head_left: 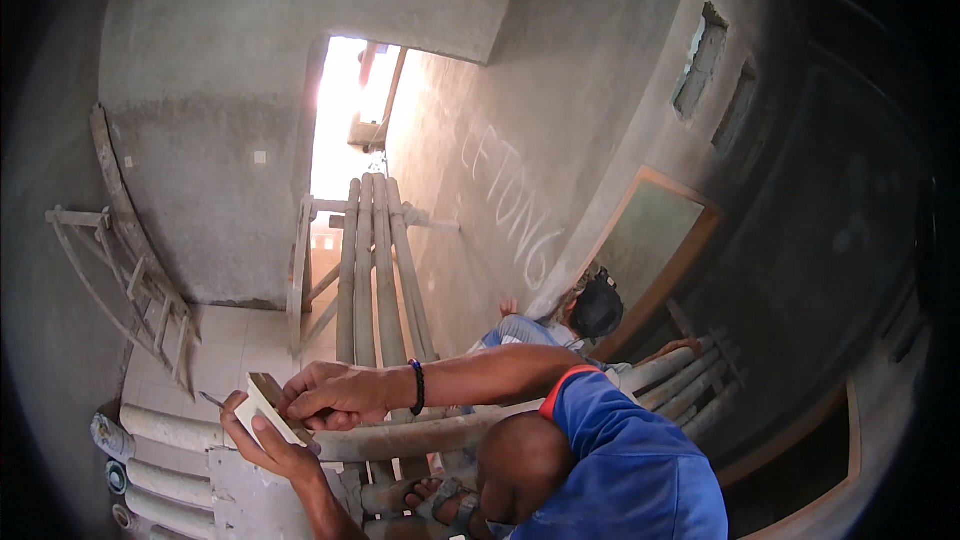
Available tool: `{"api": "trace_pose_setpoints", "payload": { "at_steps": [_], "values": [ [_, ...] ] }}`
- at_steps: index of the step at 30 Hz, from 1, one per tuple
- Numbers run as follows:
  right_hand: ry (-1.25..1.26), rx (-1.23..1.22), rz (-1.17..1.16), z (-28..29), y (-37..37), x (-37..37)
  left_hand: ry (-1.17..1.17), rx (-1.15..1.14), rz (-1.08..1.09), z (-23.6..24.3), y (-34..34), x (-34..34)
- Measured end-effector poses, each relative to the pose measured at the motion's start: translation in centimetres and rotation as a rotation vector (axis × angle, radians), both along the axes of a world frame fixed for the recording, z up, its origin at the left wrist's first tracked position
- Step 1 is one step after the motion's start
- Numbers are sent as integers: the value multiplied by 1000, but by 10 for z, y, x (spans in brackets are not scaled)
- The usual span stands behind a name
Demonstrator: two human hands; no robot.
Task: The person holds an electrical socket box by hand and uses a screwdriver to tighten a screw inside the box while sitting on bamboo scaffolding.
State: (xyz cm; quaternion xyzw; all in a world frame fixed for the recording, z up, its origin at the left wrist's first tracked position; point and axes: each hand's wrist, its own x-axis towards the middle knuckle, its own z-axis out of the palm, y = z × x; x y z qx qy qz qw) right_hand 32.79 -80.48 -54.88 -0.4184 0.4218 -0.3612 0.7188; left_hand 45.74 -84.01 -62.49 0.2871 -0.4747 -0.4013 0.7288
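- A person's left hand [275, 448] steadies a pale block [262, 410], its grip wrapped around the lower side; a thin rod [211, 399] juts out by the fingertips.
- The right hand [340, 395], a dark bracelet [417, 387] at its wrist, meets the block's near face with bent fingers; whether that grip pinches anything, one cannot tell.
- The block is tilted, held above pale poles [172, 485] at lower left.
- Beyond, long poles [366, 280] run toward a bright doorway [335, 120].
- At right, a co-worker in a dark cap [597, 304] is near a wood-framed opening [645, 250].
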Motion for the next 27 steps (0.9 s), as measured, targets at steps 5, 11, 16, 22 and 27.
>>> {"api": "trace_pose_setpoints", "payload": {
  "at_steps": [5,11,16,22,27],
  "values": [
    [-13,50,22,5,-2,1,-24,-31,18,-1,-1,1],
    [-58,69,50,4,1,2,-76,-64,24,5,2,5],
    [-90,57,62,3,8,0,-94,-78,23,3,7,2],
    [-81,-2,119,-2,0,-2,-135,-142,117,3,1,3],
    [316,-364,195,15,-5,7,-124,17,158,5,-5,1]
  ]
}}
